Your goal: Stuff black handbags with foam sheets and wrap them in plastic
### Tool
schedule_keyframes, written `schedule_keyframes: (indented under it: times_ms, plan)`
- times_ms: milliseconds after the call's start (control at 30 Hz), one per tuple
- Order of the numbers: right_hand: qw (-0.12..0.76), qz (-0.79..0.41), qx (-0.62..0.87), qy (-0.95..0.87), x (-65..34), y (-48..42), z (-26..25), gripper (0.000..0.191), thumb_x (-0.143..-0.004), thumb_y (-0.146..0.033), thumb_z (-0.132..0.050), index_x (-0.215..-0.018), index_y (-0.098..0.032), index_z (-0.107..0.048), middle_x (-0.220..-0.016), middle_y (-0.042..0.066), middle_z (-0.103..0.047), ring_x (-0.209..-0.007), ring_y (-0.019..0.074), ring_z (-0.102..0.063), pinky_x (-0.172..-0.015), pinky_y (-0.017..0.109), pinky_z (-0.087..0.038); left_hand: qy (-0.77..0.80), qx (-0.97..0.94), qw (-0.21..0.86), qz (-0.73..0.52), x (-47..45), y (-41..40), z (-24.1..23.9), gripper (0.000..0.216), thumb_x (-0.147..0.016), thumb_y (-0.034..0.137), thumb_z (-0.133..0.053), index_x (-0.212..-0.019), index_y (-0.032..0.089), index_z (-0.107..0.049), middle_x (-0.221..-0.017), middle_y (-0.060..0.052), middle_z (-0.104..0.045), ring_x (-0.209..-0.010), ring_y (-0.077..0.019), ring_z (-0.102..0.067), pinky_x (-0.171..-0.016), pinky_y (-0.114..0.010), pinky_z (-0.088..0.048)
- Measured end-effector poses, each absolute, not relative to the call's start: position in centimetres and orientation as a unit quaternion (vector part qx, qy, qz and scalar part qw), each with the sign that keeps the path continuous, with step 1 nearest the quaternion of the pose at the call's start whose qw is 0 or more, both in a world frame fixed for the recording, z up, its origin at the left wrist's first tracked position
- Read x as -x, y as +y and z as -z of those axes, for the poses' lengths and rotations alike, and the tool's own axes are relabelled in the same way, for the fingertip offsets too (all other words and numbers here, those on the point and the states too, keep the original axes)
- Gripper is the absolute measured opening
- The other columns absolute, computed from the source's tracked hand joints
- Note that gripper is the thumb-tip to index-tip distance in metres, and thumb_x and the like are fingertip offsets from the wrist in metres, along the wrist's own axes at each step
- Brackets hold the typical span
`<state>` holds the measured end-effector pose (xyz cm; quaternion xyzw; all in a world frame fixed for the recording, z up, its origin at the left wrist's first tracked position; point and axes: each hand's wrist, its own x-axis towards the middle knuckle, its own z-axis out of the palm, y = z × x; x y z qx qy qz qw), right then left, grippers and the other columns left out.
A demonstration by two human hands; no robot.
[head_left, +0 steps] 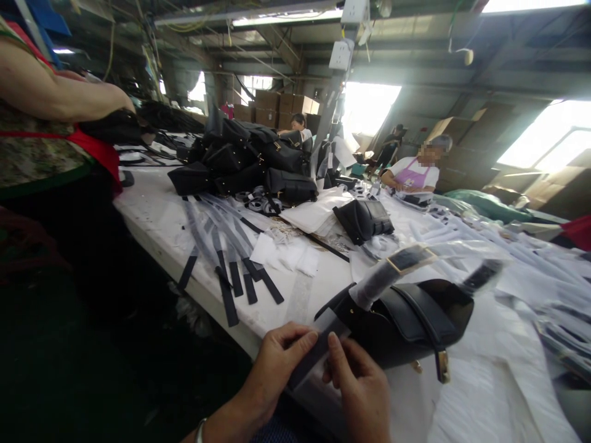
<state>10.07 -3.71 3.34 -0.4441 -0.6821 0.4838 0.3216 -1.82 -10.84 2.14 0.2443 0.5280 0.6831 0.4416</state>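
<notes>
The left hand (282,358) and right hand (359,380) both pinch a flat, dark strap (317,354) beside a big, smooth, black bag (401,317) on the white surface (270,312).

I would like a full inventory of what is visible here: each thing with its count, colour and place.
Dark strip: one, black-grey, between the hands
Near handbag: one, black, just beyond the hands
Second bag: one, black, mid-table
Bag pile: many, black, far on table
Loose straps: several, black with clear film, table's left
Wrapped strips: many, whitish, table's right
Table: one, white, under the goods
Boxes: several, brown, background
Sockets: two, white, on the post
Other people: at least four, red and purple among their clothes, around and beyond the table
Bracelet: one, silvery, left wrist
Left hand: one, bare, pinching the strip
Right hand: one, bare, pinching the strip
</notes>
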Motion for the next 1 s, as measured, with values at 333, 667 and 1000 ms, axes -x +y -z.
schedule_keyframes:
  times_ms: [333, 667, 1000]
  plan:
    - [0.349, -0.494, 0.448, -0.659, -9.5, -3.9, -3.7, 0.047, -0.080, -0.063, -0.064, -0.062, -0.019, -0.066, -0.049, -0.001, -0.056, -0.044, 0.0150, -0.053, -0.047, 0.025, -0.040, 0.567, -0.273, 0.384, -0.675, 2.1, -10.0, -2.1, 0.029, -0.080, 0.043, -0.075, -0.089, 0.015, -0.076, -0.086, -0.006, -0.074, -0.085, -0.0213, -0.065, -0.077, -0.028, -0.049]
    - [0.348, -0.577, 0.432, -0.600, -9.1, -3.3, -3.1, 0.049, -0.077, -0.057, -0.070, -0.049, -0.019, -0.055, -0.042, -0.002, -0.051, -0.040, 0.0104, -0.043, -0.045, 0.022, -0.036, 0.606, -0.501, 0.051, -0.615, 2.0, -10.4, -0.8, 0.011, -0.090, 0.022, -0.065, -0.092, 0.022, -0.076, -0.082, -0.005, -0.071, -0.075, -0.0152, -0.067, -0.068, -0.021, -0.052]
    - [0.349, -0.681, 0.364, -0.530, -9.3, -3.8, -3.6, 0.055, -0.083, -0.064, -0.061, -0.054, -0.017, -0.062, -0.049, 0.004, -0.060, -0.044, 0.0146, -0.054, -0.047, 0.025, -0.042, 0.598, -0.677, -0.077, -0.422, 3.2, -11.9, -2.4, 0.023, -0.095, 0.012, -0.054, -0.106, 0.018, -0.073, -0.083, -0.007, -0.072, -0.075, -0.0168, -0.067, -0.070, -0.024, -0.050]
